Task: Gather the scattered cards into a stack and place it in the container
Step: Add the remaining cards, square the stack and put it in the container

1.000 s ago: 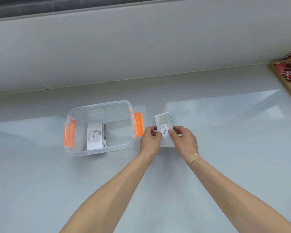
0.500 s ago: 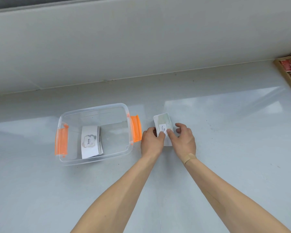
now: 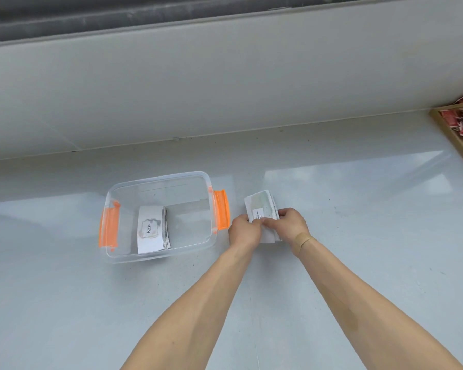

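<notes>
A small stack of white cards (image 3: 261,205) lies on the grey counter just right of the container. My left hand (image 3: 242,231) grips its near left side and my right hand (image 3: 289,225) covers its near right side, thumbs pressed on top. The near half of the stack is hidden under my fingers. The clear plastic container (image 3: 123,188) with orange clip handles (image 3: 222,213) stands to the left. Inside it lies another card stack (image 3: 151,228), its top card printed "love".
A wooden tray (image 3: 455,134) with red packets sits at the far right edge. A pale wall runs along the back of the counter (image 3: 358,236).
Both hands have closed further over the card stack, squaring it. The view has shifted, so the container sits more to the right in frame.
</notes>
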The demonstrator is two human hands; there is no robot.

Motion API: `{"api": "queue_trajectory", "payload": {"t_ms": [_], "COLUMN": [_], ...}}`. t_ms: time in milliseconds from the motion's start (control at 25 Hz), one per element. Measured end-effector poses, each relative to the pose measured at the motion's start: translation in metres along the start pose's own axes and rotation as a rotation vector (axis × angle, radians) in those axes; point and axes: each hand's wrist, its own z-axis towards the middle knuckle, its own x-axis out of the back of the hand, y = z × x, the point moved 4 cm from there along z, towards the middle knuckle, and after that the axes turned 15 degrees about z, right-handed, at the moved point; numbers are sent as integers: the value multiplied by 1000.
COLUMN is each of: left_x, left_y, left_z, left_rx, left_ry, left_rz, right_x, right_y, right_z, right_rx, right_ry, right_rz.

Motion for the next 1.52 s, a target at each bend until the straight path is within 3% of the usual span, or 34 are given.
{"api": "queue_trajectory", "payload": {"t_ms": [120,240,480,640,840,920,1160,1360,1520], "left_x": [3,2,12,40,51,51,39,33,32], "left_y": [-9,-24,-84,-128,-150,-155,-173,-170,-175], "left_z": [-8,-23,-61,-83,-119,-125,-126,-125,-123], "left_rx": [17,-5,-112,-166,-636,-727,-761,-773,-737], "left_ry": [-37,-85,-193,-37,155,224,353,400,329], "left_rz": [-102,-136,83,268,734,817,910,1011,939], "right_x": [1,1,4,-5,-28,-36,-47,-49,-50], "right_y": [4,11,33,48,58,60,78,93,99], "right_z": [-13,-34,-94,-129,-158,-165,-173,-174,-174], "right_rx": [-18,7,212,457,689,783,896,980,1006], "right_ry": [-15,-24,-104,-152,-292,-316,-325,-201,-194], "right_rz": [133,116,-275,-614,-800,-847,-933,-1056,-990]}}
